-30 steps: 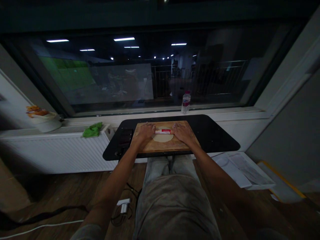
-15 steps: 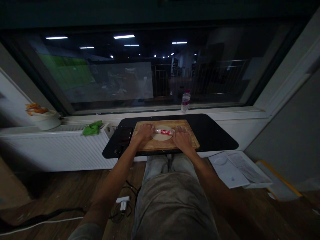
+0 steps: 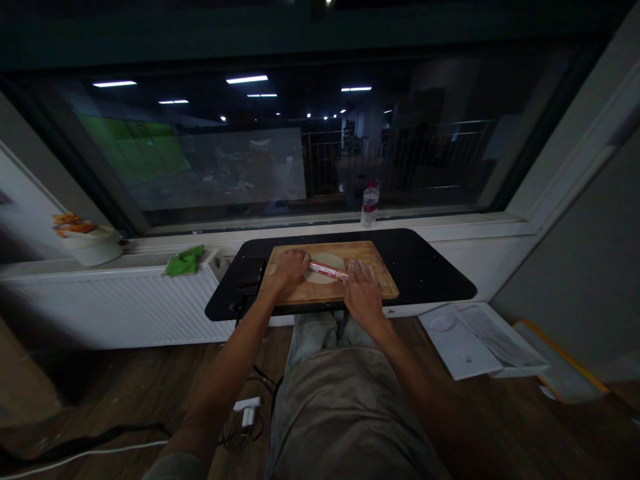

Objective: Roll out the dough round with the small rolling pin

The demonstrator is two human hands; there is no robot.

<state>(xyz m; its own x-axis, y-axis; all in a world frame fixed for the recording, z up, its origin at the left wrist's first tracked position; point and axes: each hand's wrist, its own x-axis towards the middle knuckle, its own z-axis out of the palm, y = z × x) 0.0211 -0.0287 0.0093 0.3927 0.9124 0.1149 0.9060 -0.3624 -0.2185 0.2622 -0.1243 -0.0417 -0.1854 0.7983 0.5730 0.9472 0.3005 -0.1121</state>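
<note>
A flat round sheet of dough (image 3: 327,260) lies on a wooden cutting board (image 3: 350,248). Across it, slanting down to the right, rests a slim clear cylinder with a red and white label (image 3: 327,269). My left hand (image 3: 293,267) is closed around its left end. At the other end, my right hand (image 3: 362,291) grips it with the fingers bent over the top, nearer to me than the left hand. Both ends of the cylinder are hidden under the hands, and whether it is a bottle or a rolling pin I cannot tell.
The board sits on a black tabletop (image 3: 430,273), beside a dark flat object (image 3: 250,273). A water bottle (image 3: 370,205) stands on the windowsill. Left, a green cloth (image 3: 185,261) and a white pot (image 3: 95,247) rest on the radiator (image 3: 125,307). An open white box (image 3: 480,340) lies right.
The cylinder has turned, its right end swinging toward me. My right hand has moved nearer my body; my left hand stays almost in place. More of the dough's far side shows.
</note>
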